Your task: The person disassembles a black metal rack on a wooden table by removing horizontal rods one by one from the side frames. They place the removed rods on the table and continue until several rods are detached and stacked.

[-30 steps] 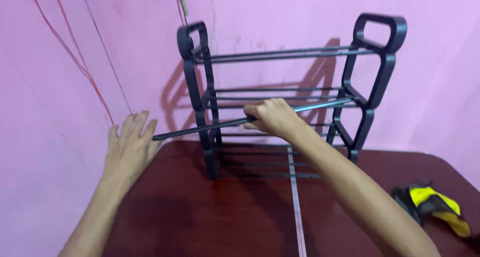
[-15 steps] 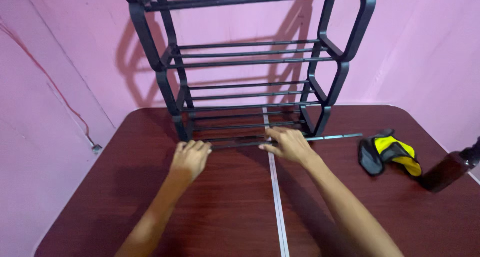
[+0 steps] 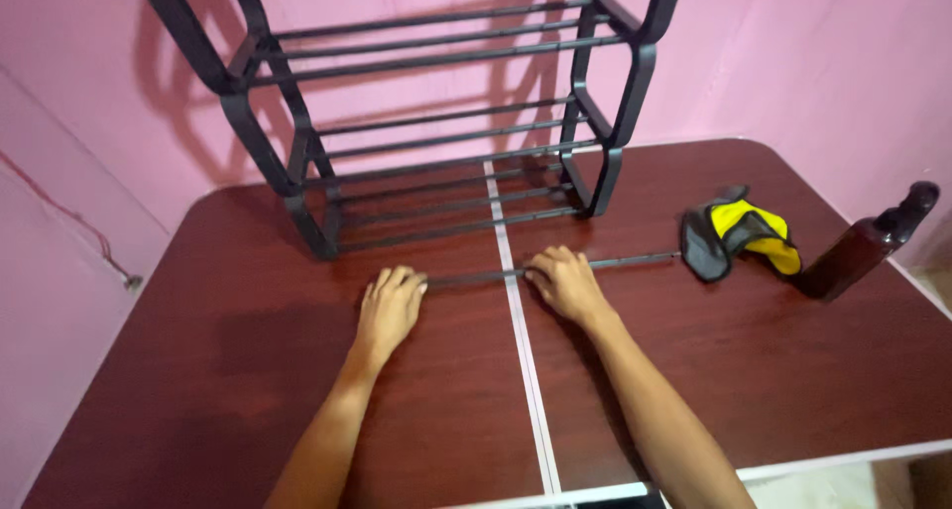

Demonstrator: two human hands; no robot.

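A thin black rod (image 3: pixel 635 262) lies flat on the dark red-brown table (image 3: pixel 754 360), just in front of a black tiered rack (image 3: pixel 302 219) with several crossbars. My left hand (image 3: pixel 390 307) rests on the table with its fingers curled over the rod's left end. My right hand (image 3: pixel 562 282) covers the rod near its middle and presses it to the tabletop. The rod's right end reaches a black-and-yellow cloth item (image 3: pixel 739 233).
A dark brown bottle (image 3: pixel 861 254) stands tilted in view at the table's right edge. A pale seam (image 3: pixel 526 390) runs down the table's middle. Pink walls close in behind and to the left. The table's front edge is near the bottom of view.
The rod was pulled out of the rack and laid on the table. Both hands have come down onto it. My view has tipped downward, so the rack sits higher in frame.
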